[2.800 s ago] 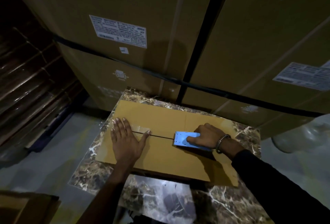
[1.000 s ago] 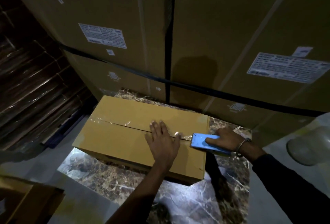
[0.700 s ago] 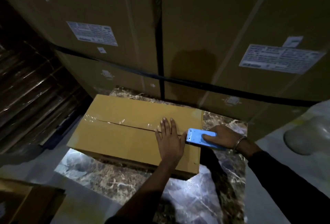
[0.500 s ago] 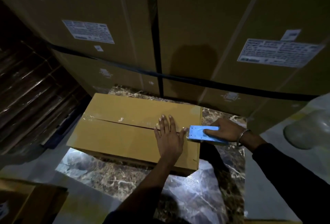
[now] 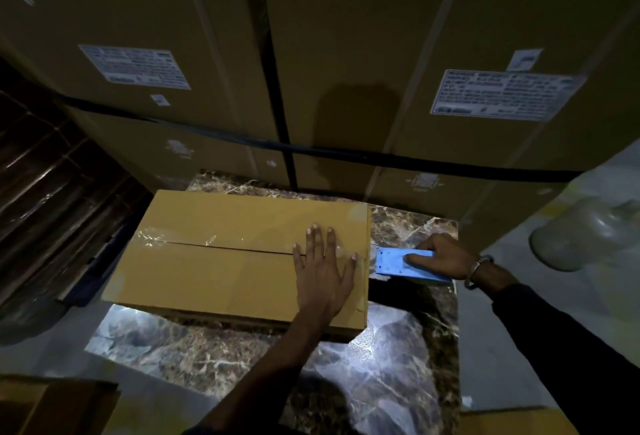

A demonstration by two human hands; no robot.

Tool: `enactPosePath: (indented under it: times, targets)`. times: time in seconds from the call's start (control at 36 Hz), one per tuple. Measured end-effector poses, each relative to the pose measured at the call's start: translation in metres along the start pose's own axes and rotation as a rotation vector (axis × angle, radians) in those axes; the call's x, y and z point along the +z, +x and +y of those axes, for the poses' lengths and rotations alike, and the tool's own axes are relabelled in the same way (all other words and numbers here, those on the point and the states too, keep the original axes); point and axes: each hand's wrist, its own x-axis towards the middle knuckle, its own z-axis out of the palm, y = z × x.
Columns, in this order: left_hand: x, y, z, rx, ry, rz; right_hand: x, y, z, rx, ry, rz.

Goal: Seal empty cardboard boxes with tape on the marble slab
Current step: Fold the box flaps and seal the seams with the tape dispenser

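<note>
A closed cardboard box (image 5: 221, 268) lies flat on the brown marble slab (image 5: 388, 375). Clear tape (image 5: 180, 238) runs along its centre seam from the left end to the right edge. My left hand (image 5: 323, 270) rests flat on the box top near the right end, fingers spread over the taped seam. My right hand (image 5: 440, 256) grips a blue tape dispenser (image 5: 403, 266) just past the box's right edge, above the slab. A bracelet sits on that wrist.
Tall strapped cartons (image 5: 346, 70) with white labels stand right behind the slab. Dark wooden pallets (image 5: 45, 206) lie to the left. A bundle of clear plastic (image 5: 581, 233) sits on the floor at right. Other cardboard (image 5: 52, 407) shows at the bottom left and bottom right corners.
The dispenser has travelled along the seam from the middle of the box to just off its right edge, leaving tape behind. My left hand has followed rightward along the seam.
</note>
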Motion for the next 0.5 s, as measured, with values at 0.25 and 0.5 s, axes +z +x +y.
enactPosePath:
  times: [0.25,0.5]
  targets:
    - [0.014,-0.014,0.016,0.43,0.054,-0.111,0.014,0.005,-0.009,0.036,-0.066,-0.067]
    - [0.012,-0.016,0.018,0.426,0.085,-0.147,0.04,0.01,0.008,0.126,0.018,-0.008]
